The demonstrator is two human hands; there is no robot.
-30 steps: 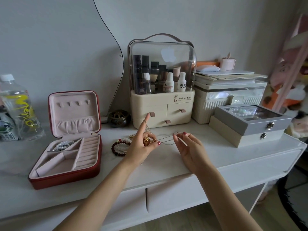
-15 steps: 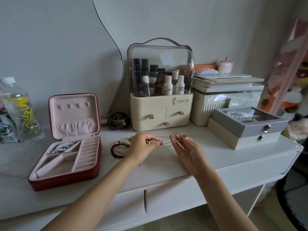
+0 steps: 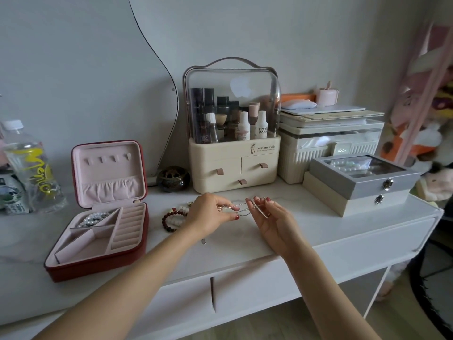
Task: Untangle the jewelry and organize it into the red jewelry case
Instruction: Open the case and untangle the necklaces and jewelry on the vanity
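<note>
Chains (image 3: 241,207), thin and tangled, stretch between both hands just above the table (image 3: 306,224), in front of the cream cosmetics organizer (image 3: 234,168). Left hand (image 3: 208,214): fingers curled, thumb and fingertips pinching the tangle at its left end. Right hand (image 3: 274,220): palm up, fingers bent, tips pinching the strands at the right end. Red jewelry case (image 3: 98,241) sits open on the table well left of the hands, lid upright. Pearl strand (image 3: 94,218) lies in its rear-left compartment; other compartments and ring rolls show only pink lining. Beaded bracelets (image 3: 174,217), dark red and pale, lie on the table between case and left hand, just beside the wrist. Plastic bottle (image 3: 29,168) at far left. Grey glass-lid box (image 3: 362,175) stacked on a beige box at right.
</note>
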